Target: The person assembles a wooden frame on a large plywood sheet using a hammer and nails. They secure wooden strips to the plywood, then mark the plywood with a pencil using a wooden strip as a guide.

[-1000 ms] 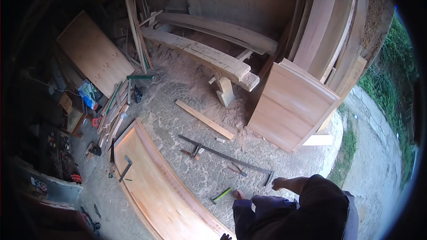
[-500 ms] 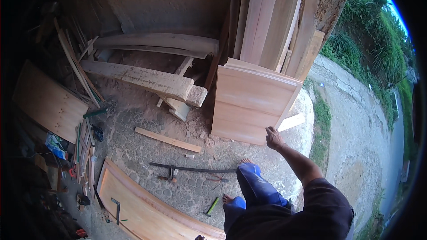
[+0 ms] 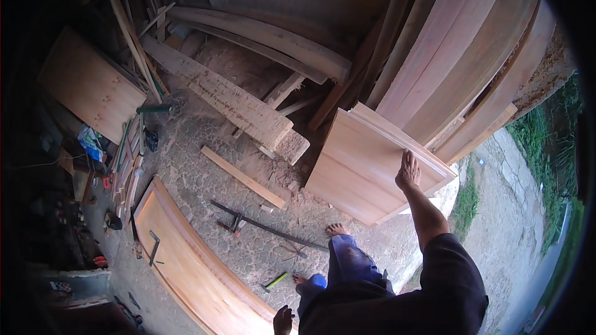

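My right hand (image 3: 408, 172) rests flat against the face of a light wooden panel (image 3: 357, 167) with a moulded edge, its fingers stretched out. The panel leans against tall upright boards (image 3: 444, 43) on the right. Low at the bottom edge hangs my left hand (image 3: 284, 321), dark in shadow, fingers loosely apart and nothing visible in it. Beside it lies a long framed wooden panel (image 3: 192, 263) on the ground, with a small try square (image 3: 154, 248) on top. A green-handled hammer (image 3: 274, 282) lies near my feet.
A long bar clamp (image 3: 273, 228), pliers (image 3: 294, 250) and a narrow wooden strip (image 3: 242, 177) lie on the rough floor. Thick beams (image 3: 223, 96) stand behind. Another wooden panel (image 3: 93, 87) and scrap strips are at the left. A concrete path (image 3: 503, 211) runs along the right.
My right hand has gone from the panel's lower right corner to flat on its face. My left hand shows more at the bottom edge. The view has turned, tilting the scene.
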Motion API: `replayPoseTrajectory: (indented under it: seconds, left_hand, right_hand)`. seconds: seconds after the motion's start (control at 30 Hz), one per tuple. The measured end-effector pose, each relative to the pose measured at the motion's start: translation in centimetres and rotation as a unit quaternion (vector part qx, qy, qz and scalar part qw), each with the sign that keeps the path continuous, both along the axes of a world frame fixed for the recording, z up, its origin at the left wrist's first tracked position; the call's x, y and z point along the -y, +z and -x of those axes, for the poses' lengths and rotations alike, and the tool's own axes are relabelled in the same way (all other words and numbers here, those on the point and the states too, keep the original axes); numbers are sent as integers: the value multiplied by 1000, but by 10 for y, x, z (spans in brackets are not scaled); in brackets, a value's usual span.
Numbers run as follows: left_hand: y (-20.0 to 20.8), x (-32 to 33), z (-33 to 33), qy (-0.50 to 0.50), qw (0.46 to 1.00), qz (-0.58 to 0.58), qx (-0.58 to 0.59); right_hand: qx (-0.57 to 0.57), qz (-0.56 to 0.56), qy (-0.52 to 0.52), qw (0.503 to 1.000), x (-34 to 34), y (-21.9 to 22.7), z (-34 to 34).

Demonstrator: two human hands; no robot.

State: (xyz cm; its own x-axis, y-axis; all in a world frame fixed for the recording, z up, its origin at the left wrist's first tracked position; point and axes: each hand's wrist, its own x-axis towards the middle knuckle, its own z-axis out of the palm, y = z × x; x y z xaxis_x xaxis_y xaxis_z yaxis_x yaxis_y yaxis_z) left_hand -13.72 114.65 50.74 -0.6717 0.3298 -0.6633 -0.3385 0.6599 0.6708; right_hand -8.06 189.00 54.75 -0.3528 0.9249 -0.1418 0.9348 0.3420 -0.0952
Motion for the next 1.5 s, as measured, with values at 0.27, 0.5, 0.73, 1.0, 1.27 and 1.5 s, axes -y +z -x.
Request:
replayPoseTrajectory:
  seconds: [0.27, 0.5, 0.73, 1.0, 1.27, 1.5]
  left_hand:
    - [34, -101, 4, 101, 994, 11, 27]
    - [35, -97, 8, 119, 991, -19, -57]
    - [114, -138, 66, 169, 958, -103, -209]
    - [229, -140, 197, 68, 903, -331, -266]
    - [293, -44, 198, 35, 869, -450, -203]
    - [285, 63, 117, 181, 840, -410, -308]
  right_hand:
    - [-37, 4, 23, 999, 6, 41, 4]
    - [59, 243, 251, 935, 40, 35, -19]
    - [-55, 256, 371, 891, 135, 111, -8]
    - [-95, 192, 645, 734, 167, 215, 84]
    - [-31, 285, 646, 708, 262, 248, 173]
    - [-18, 345, 719, 603, 371, 242, 220]
